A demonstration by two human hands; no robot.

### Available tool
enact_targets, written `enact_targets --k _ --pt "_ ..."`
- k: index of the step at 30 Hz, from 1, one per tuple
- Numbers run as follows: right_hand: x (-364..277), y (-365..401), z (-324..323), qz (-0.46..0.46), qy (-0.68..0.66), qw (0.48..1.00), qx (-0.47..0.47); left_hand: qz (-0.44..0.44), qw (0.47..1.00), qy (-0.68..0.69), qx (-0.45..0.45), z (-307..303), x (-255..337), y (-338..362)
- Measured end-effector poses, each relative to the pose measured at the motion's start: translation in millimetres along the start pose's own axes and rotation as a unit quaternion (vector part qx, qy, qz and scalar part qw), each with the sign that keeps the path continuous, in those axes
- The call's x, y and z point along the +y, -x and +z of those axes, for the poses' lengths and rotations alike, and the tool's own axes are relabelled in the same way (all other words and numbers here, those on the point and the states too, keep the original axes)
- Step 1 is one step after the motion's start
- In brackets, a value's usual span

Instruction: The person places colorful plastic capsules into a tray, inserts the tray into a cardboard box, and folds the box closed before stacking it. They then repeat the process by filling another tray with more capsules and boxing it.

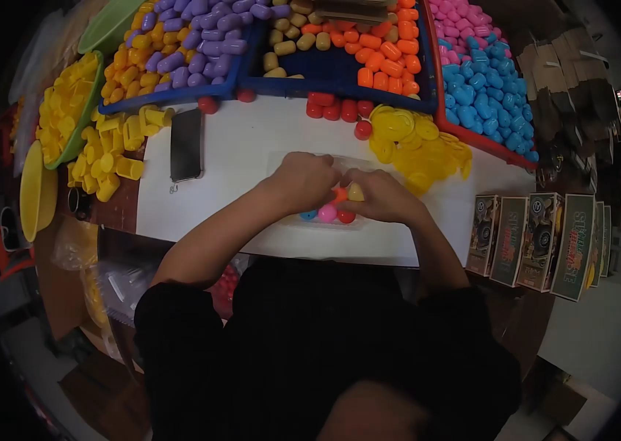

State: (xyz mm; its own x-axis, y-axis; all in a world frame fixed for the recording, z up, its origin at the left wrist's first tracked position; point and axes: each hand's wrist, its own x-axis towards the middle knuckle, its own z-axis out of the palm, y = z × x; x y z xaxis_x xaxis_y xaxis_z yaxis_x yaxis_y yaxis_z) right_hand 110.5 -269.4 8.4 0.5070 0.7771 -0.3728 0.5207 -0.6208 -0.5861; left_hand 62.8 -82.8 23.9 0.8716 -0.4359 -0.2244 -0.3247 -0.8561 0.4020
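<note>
1. The left hand (303,180) and the right hand (386,197) meet fingertip to fingertip over the middle of a white board (244,191), which is smooth and matte.
2. The right hand's fingers are curled narrowly around a pale yellow capsule (355,192), a small glossy plastic egg shape.
3. The left hand's fingers close as tightly against an orange capsule (340,194) that touches the yellow one. The knuckles hide much of it, so this is probably a pinch.
4. Just below the fingertips, a blue capsule (309,215), a pink capsule (327,213) and a red capsule (346,217) lie side by side in a clear plastic tray (284,163) on the board.
5. A phone (186,144), flat, black and glassy, lies on the board to the left of the hands. The small mark printed below it is too small to read.
6. A heap of yellow lids (417,151), thin and translucent, sits just beyond the right hand.
7. Loose red capsules (336,109) line the far edge of the board.
8. A blue crate (178,94) holds rounded purple and orange pieces. Blue capsules (483,88) fill a red-edged bin (483,143).
9. Yellow tube halves (116,151), open-ended cylinders, are piled beside a green bowl (94,81).
10. Printed cardboard boxes (538,242) stand upright in a row on the right. Their tall vertical lettering is too blurred to read.
</note>
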Motion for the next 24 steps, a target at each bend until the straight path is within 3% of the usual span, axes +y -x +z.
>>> enact_targets --k 2,4,5,6,7,8,10,11,13,17,19,21,23,24 --pt "11 -6 7 -0.041 -0.029 0.999 -0.020 0.015 0.998 -0.044 -0.041 5 -6 -5" --pt "21 0 12 -0.169 -0.152 0.973 0.039 -0.030 0.982 0.143 0.116 4 -20 -1" --pt "25 5 12 -0.169 -0.155 0.973 0.041 -0.029 0.983 0.141 0.112 4 -26 3" --pt "25 10 10 -0.101 -0.213 0.972 0.013 -0.093 0.935 0.331 0.092 -3 -27 8" --pt "26 14 9 -0.032 -0.269 0.962 -0.016 -0.154 0.845 0.507 0.068 -7 -27 10" --pt "28 16 10 -0.030 -0.270 0.962 -0.016 -0.153 0.845 0.508 0.066 -5 -24 9" --pt "32 19 18 0.039 -0.218 0.971 0.086 -0.104 0.934 0.300 0.164 -1 -15 10" --pt "32 19 23 0.041 -0.220 0.971 0.086 -0.104 0.934 0.300 0.162 6 -16 8" --pt "29 16 30 0.049 -0.205 0.972 0.100 0.022 0.970 0.138 0.199 24 -20 0" --pt "17 19 68 -0.002 -0.315 0.932 0.179 0.043 0.964 0.151 0.214 35 -27 3" --pt "5 15 93 -0.019 -0.009 0.963 0.270 0.035 0.967 0.115 0.224 37 -36 7" --pt "1 9 88 -0.027 -0.009 0.975 0.222 0.016 0.972 0.111 0.205 28 -46 13" --pt "-3 0 52 -0.070 0.088 0.993 0.041 -0.002 0.977 0.102 0.188 12 -49 19" --pt "-20 -2 5 -0.037 0.029 0.999 -0.009 -0.024 0.963 0.127 0.238 3 -48 24"
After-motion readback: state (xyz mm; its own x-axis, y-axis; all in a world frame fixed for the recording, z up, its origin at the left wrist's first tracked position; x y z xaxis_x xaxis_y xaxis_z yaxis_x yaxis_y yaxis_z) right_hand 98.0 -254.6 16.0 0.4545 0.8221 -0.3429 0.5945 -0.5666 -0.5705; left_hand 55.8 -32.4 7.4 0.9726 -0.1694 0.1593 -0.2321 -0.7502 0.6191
